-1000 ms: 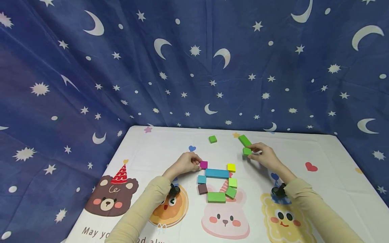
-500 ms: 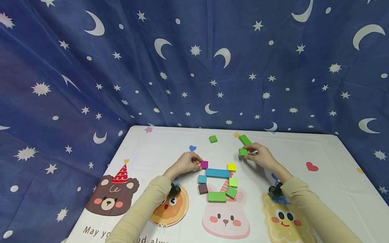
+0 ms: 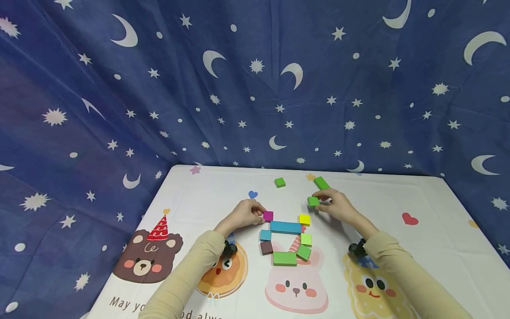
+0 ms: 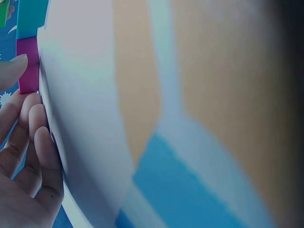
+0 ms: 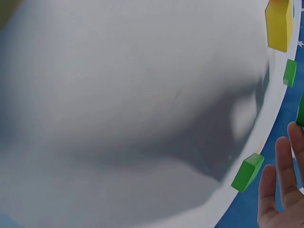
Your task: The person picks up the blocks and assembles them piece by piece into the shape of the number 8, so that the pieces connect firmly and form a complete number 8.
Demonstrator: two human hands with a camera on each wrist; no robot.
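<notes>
The left hand (image 3: 244, 215) pinches a magenta block (image 3: 268, 216) at the upper left corner of a ring of blocks; in the left wrist view the thumb and a fingertip grip that magenta block (image 4: 29, 78). Between thumb and fingers, the right hand (image 3: 339, 207) holds a green cube (image 3: 313, 201) above the table, up and right of the yellow block (image 3: 304, 219). Below the magenta block lies a long blue block (image 3: 285, 227). The right wrist view shows the right hand (image 5: 285, 185) and part of the held green cube (image 5: 301, 111) at the edge.
Behind the right hand lies a long green block (image 3: 321, 182), and a small green block (image 3: 280, 182) is farther left. A teal block (image 3: 265, 235), brown block (image 3: 266, 247), green bar (image 3: 284, 258), tilted green block (image 3: 304, 253) and lime block (image 3: 306, 239) complete the ring.
The right hand has moved left with the green cube, away from the long green block. The left hand stays at the magenta block.
</notes>
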